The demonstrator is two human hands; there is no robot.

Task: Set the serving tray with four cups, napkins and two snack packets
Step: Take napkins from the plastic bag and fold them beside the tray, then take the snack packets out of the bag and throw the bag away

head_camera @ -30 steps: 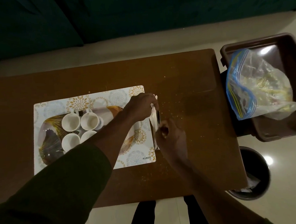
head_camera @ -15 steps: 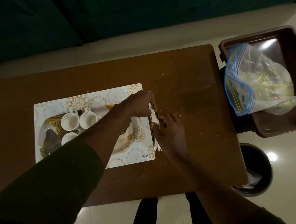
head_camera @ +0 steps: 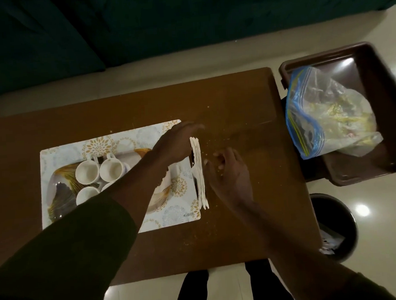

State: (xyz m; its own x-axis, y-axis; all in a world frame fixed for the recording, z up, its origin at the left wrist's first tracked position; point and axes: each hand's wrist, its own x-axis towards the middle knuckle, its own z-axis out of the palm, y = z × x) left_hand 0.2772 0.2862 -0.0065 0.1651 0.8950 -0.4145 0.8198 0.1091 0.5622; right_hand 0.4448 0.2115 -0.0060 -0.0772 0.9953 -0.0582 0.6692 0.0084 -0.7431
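Note:
A stack of white napkins (head_camera: 199, 173) stands on its edge on the table, just past the right edge of the placemat. My left hand (head_camera: 178, 144) presses against the stack's left side near its far end. My right hand (head_camera: 227, 171) has curled fingers touching the stack's right side. The serving tray (head_camera: 60, 199), patterned with gold feathers, lies on the placemat to the left. White cups (head_camera: 87, 171) stand on it in a tight group; my left forearm hides part of the nearest one. No snack packets are on the tray.
A floral placemat (head_camera: 175, 214) lies under the tray on the brown table (head_camera: 244, 217). A brown tub (head_camera: 326, 55) to the right of the table holds a clear zip bag (head_camera: 325, 115) with packets inside. A dark bin (head_camera: 338, 231) stands on the floor at the near right.
The napkin stack has been squared up on its edge between my hands. My left fingers have stretched out past its far end. My right hand has slid slightly away to the right.

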